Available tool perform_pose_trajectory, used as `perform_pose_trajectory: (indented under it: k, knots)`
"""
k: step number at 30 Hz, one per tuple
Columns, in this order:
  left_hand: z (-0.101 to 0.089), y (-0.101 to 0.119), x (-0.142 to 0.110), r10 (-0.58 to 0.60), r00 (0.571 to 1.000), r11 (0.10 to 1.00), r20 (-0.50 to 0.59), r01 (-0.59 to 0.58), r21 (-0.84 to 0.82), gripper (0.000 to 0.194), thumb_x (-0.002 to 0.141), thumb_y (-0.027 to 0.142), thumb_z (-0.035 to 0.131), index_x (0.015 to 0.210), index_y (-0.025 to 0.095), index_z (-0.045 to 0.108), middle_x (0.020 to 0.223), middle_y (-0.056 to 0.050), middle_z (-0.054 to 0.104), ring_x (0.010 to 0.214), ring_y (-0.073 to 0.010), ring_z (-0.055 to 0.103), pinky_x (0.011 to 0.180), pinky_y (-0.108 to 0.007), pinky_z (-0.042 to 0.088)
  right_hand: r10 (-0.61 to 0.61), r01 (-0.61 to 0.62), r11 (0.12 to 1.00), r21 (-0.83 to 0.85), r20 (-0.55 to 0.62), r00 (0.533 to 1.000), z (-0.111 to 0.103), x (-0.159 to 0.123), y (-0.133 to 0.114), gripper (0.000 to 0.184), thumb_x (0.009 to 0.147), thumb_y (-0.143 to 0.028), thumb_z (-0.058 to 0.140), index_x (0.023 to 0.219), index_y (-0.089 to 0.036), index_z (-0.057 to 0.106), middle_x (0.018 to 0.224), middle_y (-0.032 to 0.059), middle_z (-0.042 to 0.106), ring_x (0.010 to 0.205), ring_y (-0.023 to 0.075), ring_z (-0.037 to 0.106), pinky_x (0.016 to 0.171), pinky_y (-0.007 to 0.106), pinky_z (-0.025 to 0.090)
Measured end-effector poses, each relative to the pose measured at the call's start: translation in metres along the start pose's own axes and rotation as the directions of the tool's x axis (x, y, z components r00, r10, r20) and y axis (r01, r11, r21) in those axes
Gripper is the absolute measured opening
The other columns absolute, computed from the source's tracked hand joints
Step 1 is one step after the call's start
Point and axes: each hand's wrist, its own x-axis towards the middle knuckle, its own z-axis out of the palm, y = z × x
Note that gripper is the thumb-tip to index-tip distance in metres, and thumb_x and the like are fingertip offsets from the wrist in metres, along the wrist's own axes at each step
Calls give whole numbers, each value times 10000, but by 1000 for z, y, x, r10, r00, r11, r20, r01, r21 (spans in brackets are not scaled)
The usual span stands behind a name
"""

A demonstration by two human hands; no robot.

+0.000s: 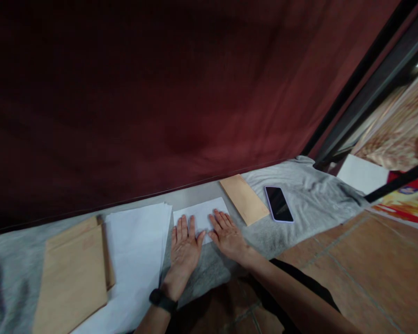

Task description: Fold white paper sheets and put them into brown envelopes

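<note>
A white sheet of paper, small and perhaps folded, lies flat on the grey cloth. My left hand rests palm down on its left part, fingers stretched out. On its right part my right hand also lies flat with the fingers apart. To the right of the sheet is a brown envelope. A stack of white paper sits left of my left hand, its edges slightly fanned.
Several larger brown envelopes overlap the paper stack at the far left. A phone in a light purple case lies right of the single envelope. A dark red curtain hangs behind the cloth. Tiled floor shows at right.
</note>
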Motion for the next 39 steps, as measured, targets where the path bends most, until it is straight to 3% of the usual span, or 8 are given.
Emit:
perform_pose_trajectory:
  k: [7,12,18,24,28,39]
  knots:
    - [7,-8,-8,-49,998,998,-29,48,-31,699,986,467,328,1488,-17,367,1570,-259,335,1487,-335,284,1186,-488,299,55,-56,998,-39,-35,998,3,-4,9,600,1007,-426,487,1514,-118,401,1592,184,307,1471,303,315,1182,493,304]
    - [3,-16,-11,-71,996,997,-61,68,-39,628,982,396,325,1455,-6,424,1522,-246,434,1452,-322,366,1174,-478,324,80,-81,996,-31,-22,997,3,-5,15,622,1003,-448,484,1523,-122,385,1591,177,313,1469,303,319,1183,493,302]
    - [-9,-28,22,50,994,988,-96,-63,-140,553,992,301,295,1431,11,468,1529,-208,445,1463,-297,349,1192,-442,318,85,-85,995,-44,-14,996,4,-6,13,621,998,-419,496,1524,-111,377,1600,179,295,1476,304,303,1188,488,290]
    - [-7,-30,55,12,1000,992,-25,-15,-127,509,987,240,307,1433,66,476,1477,-177,522,1395,-268,449,1163,-440,344,98,-98,994,-49,-7,995,5,-6,14,624,1002,-435,481,1533,-129,365,1601,166,303,1476,311,300,1177,497,300]
    - [-10,-32,61,7,1000,993,-3,-7,-117,478,967,219,354,1400,111,524,1394,-165,591,1264,-263,551,1093,-423,404,89,-90,994,-55,-5,996,4,-6,14,623,1004,-442,471,1532,-127,367,1598,169,317,1471,307,312,1173,490,305]
    - [-24,-34,72,-37,998,986,50,45,-158,345,919,303,500,1198,146,630,1216,-151,625,1184,-316,532,1009,-456,413,52,-52,998,-30,8,999,-2,-6,19,595,997,-420,493,1504,-118,419,1592,174,326,1468,303,320,1179,482,309]
